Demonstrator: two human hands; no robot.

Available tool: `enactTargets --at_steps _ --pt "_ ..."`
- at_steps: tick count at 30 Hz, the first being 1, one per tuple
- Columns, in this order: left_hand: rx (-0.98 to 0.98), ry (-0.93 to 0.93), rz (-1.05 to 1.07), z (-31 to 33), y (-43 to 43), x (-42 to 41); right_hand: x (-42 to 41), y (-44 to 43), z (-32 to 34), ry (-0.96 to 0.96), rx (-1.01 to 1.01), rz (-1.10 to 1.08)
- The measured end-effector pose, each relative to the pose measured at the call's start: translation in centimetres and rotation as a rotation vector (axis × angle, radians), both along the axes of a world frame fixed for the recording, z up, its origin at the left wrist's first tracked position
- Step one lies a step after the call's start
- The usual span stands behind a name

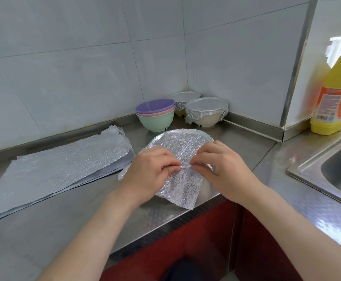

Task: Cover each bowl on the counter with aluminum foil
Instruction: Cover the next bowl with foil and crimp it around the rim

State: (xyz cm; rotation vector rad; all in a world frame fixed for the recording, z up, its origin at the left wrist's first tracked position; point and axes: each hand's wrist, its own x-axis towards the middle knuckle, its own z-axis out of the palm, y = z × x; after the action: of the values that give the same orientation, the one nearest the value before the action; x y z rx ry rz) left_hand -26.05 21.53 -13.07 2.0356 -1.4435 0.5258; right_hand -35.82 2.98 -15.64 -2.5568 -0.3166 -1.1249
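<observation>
A: At the centre of the frame your left hand (151,171) and your right hand (224,169) met over the foil sheet (181,147). Each one pinched a small ridge of it between thumb and fingertips, with the other fingers curled.

B: Yes, and your two pinches almost touched. The sheet lay across the bowl (206,190) right under your hands. Only a pale strip of its side showed, at the lower right of the foil, close to the front edge of the counter (64,230).

A: The far edge of the sheet followed the round rim, while a loose corner hung down toward you, below your hands.

B: In the left half of the frame the pile of foil sheets (64,169) lay flat on the counter, its right end just beside the bowl.

A: Above your hands, by the tiled wall (64,67), stood the stacked bowls (155,118), all uncovered: purple on top, pink in the middle, green at the bottom.

B: Right of the stack, in the corner, the front covered bowl (206,110) and the rear covered bowl (186,97) each wore foil crimped round the rim.

A: At the right edge you had a yellow bottle (334,98), and below it the sink (338,171).
</observation>
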Motion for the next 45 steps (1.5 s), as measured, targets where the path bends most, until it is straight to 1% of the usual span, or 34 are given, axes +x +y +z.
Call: enactTargets --at_steps 7,10,12,15,18,20,21,22,25,28,32,35,37,40,42,45 --pt "0.029 -0.096 0.073 -0.4 -1.8 -1.1 0.8 -1.7 0.4 0.003 -0.073 0.031" --pt "0.058 -0.102 0.140 -0.1 -3.1 -1.8 0.9 -3.0 0.6 0.053 -0.042 0.038" --pt "0.067 -0.057 0.192 0.1 -4.1 -2.3 0.9 -3.9 0.6 0.082 0.006 0.002" --pt "0.027 0.017 0.226 0.7 -5.4 -2.8 0.7 -4.0 0.5 0.151 0.204 -0.090" --pt "0.042 0.123 0.190 1.6 -5.0 -2.7 -0.1 -3.3 -0.1 0.226 0.578 -0.172" --pt "0.061 0.114 0.171 2.1 -3.6 -1.9 -0.9 -2.9 -0.6 0.327 0.878 -0.123" --pt "0.066 0.125 0.160 2.2 -2.8 -1.5 -1.3 -2.6 -0.9 0.377 0.990 -0.083" --pt "0.074 0.150 0.147 2.1 -2.0 -1.2 -1.7 -2.2 -1.1 0.415 1.042 -0.057" --pt "0.093 0.187 0.127 1.2 -1.3 -1.1 -2.4 -0.5 -1.4 0.476 1.049 -0.042" --pt "0.031 0.189 0.120 0.6 -1.8 -1.4 -2.2 0.4 -1.4 0.502 1.011 -0.075" --pt "0.009 0.187 0.094 0.3 -2.6 -1.4 -1.2 -0.1 -1.4 0.481 1.073 -0.062" --pt "0.005 0.201 0.078 0.2 -3.0 -1.5 -0.3 -0.3 -1.2 0.452 1.103 -0.118" --pt "-0.007 0.202 0.066 0.1 -3.1 -1.5 0.2 -0.2 -1.1 0.425 1.036 -0.168" --pt "-0.027 0.193 0.054 0.0 -3.2 -1.5 0.7 -0.1 -1.2 0.414 0.818 -0.276" --pt "-0.035 0.189 0.051 0.0 -3.4 -1.5 0.9 0.2 -1.3 0.412 0.722 -0.325" --pt "-0.039 0.185 0.048 -0.1 -3.5 -1.6 1.0 0.8 -1.4 0.407 0.684 -0.352"
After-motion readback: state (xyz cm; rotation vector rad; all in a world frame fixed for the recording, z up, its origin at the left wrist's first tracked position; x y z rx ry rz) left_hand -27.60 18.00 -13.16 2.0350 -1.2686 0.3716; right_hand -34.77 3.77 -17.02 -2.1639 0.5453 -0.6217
